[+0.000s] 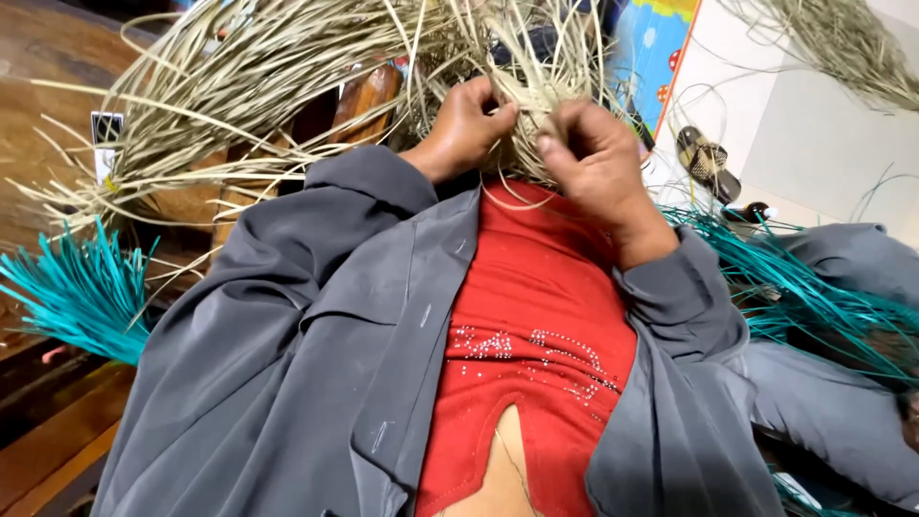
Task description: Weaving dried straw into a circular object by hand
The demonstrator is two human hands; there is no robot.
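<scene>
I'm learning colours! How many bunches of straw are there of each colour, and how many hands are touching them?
Tan straw bunches: 2
Teal straw bunches: 2
Hands in the tan straw: 2, left hand, right hand
Total: 4 bunches, 2 hands

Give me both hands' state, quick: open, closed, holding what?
Left hand: closed, pinching pale straw strands of the woven bundle.
Right hand: fingers curled, gripping the same straw strands.

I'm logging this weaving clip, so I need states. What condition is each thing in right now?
Left hand: closed, pinching pale straw strands.
Right hand: fingers curled, gripping strands beside it.
Pale straw strands: loose, fanned outward from a woven middle.
Teal strands: bundled, lying spread at both sides.
Grey jacket: worn open.
Sandals: off, on the floor.
</scene>
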